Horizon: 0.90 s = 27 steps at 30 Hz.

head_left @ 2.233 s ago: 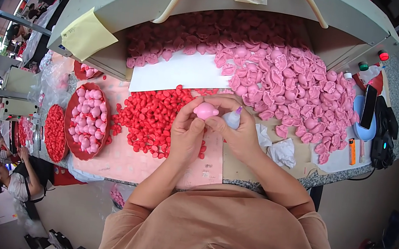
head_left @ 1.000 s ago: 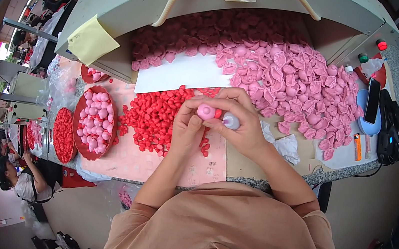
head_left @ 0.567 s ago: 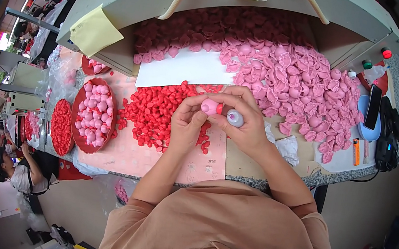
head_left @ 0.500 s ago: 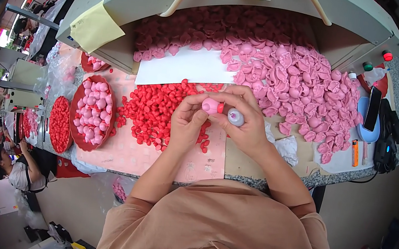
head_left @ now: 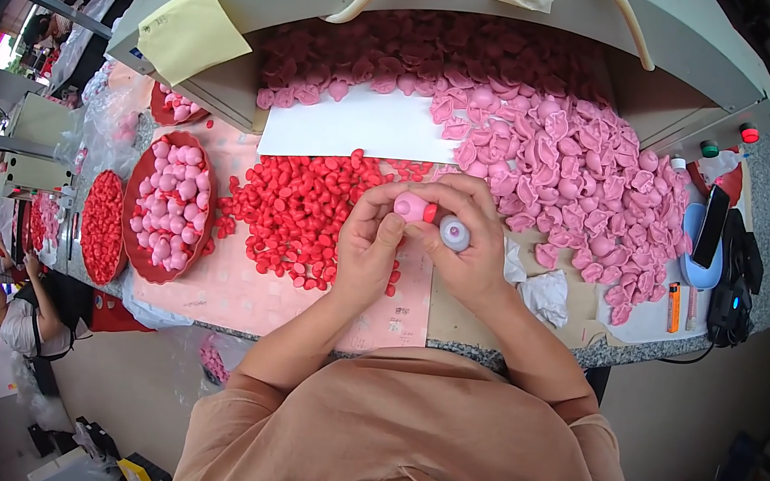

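Close together above the worktable, both my hands meet at a small rounded pink plastic piece [head_left: 405, 207] with a red part [head_left: 429, 212] at its right end. My left hand [head_left: 367, 243] is closed around the pink piece, thumb in front. With thumb and fingertips, my right hand [head_left: 477, 264] touches the red end. A small whitish squeeze bottle [head_left: 454, 233] is also tucked in my right hand, its tip toward me. Beneath and beyond my left hand spreads a heap of small red parts [head_left: 296, 214]. Pink shell-like parts [head_left: 559, 171] with flash lie piled beyond my right hand.
A red dish [head_left: 130, 207] of pink-and-red pieces and another red dish [head_left: 112, 275] of red parts stand at left. A grey hood [head_left: 270, 6] arches over the back. A phone [head_left: 712, 225], crumpled tissue [head_left: 546, 296] and orange marker [head_left: 674, 308] lie right. Another person [head_left: 29, 320] works far left.
The view has shifted slightly. My hands stay together on the pink piece, which has turned a little; the right fingers and bottle keep nearly the same place beside it.
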{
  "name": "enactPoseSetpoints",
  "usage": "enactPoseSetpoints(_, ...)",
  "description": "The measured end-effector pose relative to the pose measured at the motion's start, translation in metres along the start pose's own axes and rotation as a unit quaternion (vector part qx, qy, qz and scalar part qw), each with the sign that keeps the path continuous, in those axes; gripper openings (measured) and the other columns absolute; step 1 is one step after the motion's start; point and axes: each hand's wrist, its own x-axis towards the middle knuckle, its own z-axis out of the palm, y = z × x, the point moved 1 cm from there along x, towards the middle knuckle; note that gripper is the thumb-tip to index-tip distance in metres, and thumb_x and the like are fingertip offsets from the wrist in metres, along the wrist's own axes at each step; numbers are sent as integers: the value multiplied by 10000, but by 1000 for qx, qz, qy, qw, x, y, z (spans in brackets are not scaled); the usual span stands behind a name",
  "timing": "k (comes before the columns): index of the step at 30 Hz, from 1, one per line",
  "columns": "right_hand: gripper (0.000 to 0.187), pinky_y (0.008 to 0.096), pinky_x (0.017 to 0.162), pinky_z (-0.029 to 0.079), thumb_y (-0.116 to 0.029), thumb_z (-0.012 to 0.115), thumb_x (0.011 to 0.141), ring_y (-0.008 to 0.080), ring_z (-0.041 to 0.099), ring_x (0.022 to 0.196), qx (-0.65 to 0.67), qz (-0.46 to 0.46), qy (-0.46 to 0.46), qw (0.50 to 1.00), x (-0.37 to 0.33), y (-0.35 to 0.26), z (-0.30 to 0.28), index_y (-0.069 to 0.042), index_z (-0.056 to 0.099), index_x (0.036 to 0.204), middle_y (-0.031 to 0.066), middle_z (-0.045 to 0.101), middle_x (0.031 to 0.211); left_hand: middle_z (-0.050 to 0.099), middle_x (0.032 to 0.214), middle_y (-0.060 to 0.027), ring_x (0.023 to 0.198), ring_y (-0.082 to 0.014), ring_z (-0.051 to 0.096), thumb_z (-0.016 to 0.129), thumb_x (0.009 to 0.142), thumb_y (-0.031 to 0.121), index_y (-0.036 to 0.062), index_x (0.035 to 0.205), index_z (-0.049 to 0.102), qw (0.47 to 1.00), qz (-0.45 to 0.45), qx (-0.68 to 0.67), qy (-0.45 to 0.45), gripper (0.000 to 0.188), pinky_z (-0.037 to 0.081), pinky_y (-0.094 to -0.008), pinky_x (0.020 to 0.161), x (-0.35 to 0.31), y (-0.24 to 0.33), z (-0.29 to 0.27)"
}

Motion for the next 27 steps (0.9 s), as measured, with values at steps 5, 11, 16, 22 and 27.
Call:
enactPoseSetpoints(5,324,334,802,452,-148,708,745,246,546,940,-7,6,-2,1000,0,0,0,-44,603,1033,106,528,1026,542,1116,-65,1000,-100,512,525,926,208,27,1194,442,999,-23,-8,23,334,421,-226,824,-3,-4,-3)
enactPoseSetpoints(11,320,324,803,451,-145,708,747,240,545,945,1,12,-3,1000,0,-1,0,-44,605,1033,105,528,1026,543,1092,-53,967,-84,512,521,928,206,34,1194,443,999,-26,-15,27,326,420,-206,783,-3,-2,-1)
enactPoseSetpoints(16,323,319,798,450,-137,706,748,232,544,941,0,8,-3,1000,0,-2,0,-44,606,1041,102,525,1026,544,1108,-52,960,-76,510,528,925,209,39,1194,445,1000,-14,-8,20,330,420,-200,770,-2,-1,1)
enactPoseSetpoints(22,335,297,788,449,-99,725,723,202,544,914,35,68,-12,997,1,3,-4,-39,613,1034,88,529,1015,527,1156,-63,1058,-131,501,512,931,210,38,1221,431,999,-39,-37,3,346,390,-266,921,8,1,2)
enactPoseSetpoints(27,357,286,796,447,-70,742,695,185,544,911,67,105,9,992,4,-1,-3,-41,622,1029,75,532,1020,512,1185,-67,1112,-178,488,504,930,236,48,1231,423,982,-92,-163,16,364,346,-329,995,7,-3,3)
